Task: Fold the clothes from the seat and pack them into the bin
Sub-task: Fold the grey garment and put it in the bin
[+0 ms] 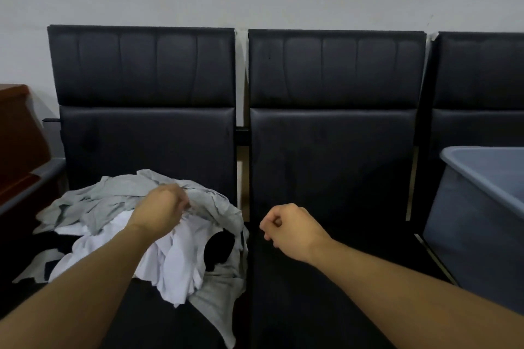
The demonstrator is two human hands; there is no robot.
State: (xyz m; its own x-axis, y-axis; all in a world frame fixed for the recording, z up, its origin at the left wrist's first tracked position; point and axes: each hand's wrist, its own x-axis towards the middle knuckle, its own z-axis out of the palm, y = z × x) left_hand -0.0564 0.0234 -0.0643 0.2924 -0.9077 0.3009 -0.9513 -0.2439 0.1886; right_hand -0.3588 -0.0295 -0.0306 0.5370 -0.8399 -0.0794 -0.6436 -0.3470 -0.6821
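Observation:
A heap of clothes lies on the left black seat [147, 144]: a grey garment [107, 201] on top, a white garment [175, 263] under it, and something black [219, 249] showing through. My left hand [161, 207] grips a fold of the grey garment at the top of the heap. Over the middle seat [331, 164], my right hand [289, 228] hovers with curled fingers that hold nothing. The grey plastic bin [482, 207] stands on the right seat, its inside mostly out of view.
Three black padded seats stand in a row against a pale wall. A brown wooden piece of furniture [17, 133] sits at the far left, beside a grey ledge [31, 187].

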